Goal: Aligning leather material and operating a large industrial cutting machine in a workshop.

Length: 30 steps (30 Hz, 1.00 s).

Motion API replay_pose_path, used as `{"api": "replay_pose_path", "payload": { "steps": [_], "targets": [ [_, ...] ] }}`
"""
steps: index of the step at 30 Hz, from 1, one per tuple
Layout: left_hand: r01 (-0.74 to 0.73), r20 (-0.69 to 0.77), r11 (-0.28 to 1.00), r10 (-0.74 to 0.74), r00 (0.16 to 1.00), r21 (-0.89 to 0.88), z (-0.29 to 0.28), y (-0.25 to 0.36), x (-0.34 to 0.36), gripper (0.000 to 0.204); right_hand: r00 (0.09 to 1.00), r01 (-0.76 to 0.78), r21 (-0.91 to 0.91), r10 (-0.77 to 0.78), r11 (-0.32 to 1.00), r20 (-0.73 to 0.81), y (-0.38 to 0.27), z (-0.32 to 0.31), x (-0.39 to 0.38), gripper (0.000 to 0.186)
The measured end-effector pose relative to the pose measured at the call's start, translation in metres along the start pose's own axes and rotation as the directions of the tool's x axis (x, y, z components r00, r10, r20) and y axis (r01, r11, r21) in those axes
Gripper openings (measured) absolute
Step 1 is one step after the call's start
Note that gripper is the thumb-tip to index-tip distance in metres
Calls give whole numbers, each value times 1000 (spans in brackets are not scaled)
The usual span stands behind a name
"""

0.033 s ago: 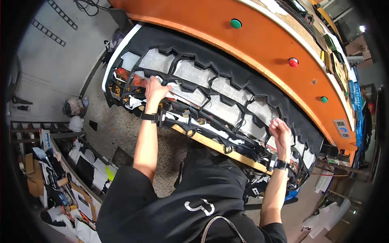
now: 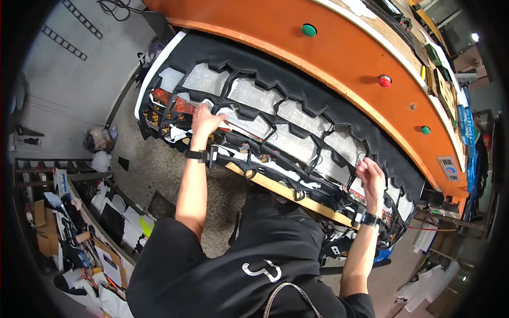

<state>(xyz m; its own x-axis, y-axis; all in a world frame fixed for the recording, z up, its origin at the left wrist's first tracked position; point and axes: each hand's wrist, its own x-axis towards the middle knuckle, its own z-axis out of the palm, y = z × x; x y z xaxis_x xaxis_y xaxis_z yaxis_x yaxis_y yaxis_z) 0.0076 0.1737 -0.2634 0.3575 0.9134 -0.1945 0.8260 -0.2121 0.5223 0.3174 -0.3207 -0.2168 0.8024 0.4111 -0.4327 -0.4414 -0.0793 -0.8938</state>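
A black sheet [image 2: 249,53] with rows of angular cut-outs lies across the bench in front of me. Silvery-grey panels [image 2: 254,95] show through its openings. My left hand [image 2: 205,123] rests on the sheet's left part, thumb apart from the fingers, beside a white scrap [image 2: 228,112]; the fingertips are partly hidden. Over the right part, my right hand [image 2: 372,177] has its fingers curled in, with a thin black strip of the cut sheet at the fingertips. Loose black strips and white scraps hang along the near edge.
An orange machine panel [image 2: 254,32] with a green button [image 2: 309,30] and a red button [image 2: 385,81] runs along the far side. A wooden bar [image 2: 286,195] lies along the near edge. Bins of scraps [image 2: 111,212] stand at the left.
My right hand has shifted very slightly to the right. The left hand stays almost where it was on the sheet.
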Motion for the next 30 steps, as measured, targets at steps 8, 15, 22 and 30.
{"api": "replay_pose_path", "payload": {
  "steps": [8,15,22,30],
  "targets": [
    [-3,-177,1000,1,984,-15,32,-11,-8,46,963,57,4,-54,998,-264,6,-101,-49,18],
    [-43,9,946,49,999,-320,-14,1,0,32,955,-18,-200,-42,980,-292,56,-141,-60,24],
    [-125,60,876,173,983,-466,-83,36,-20,23,956,26,-509,-171,860,-240,90,-151,-61,28],
    [98,-305,784,120,945,612,-56,21,-44,35,983,-28,-918,-155,395,-97,74,-144,-91,46]
  ]
}}
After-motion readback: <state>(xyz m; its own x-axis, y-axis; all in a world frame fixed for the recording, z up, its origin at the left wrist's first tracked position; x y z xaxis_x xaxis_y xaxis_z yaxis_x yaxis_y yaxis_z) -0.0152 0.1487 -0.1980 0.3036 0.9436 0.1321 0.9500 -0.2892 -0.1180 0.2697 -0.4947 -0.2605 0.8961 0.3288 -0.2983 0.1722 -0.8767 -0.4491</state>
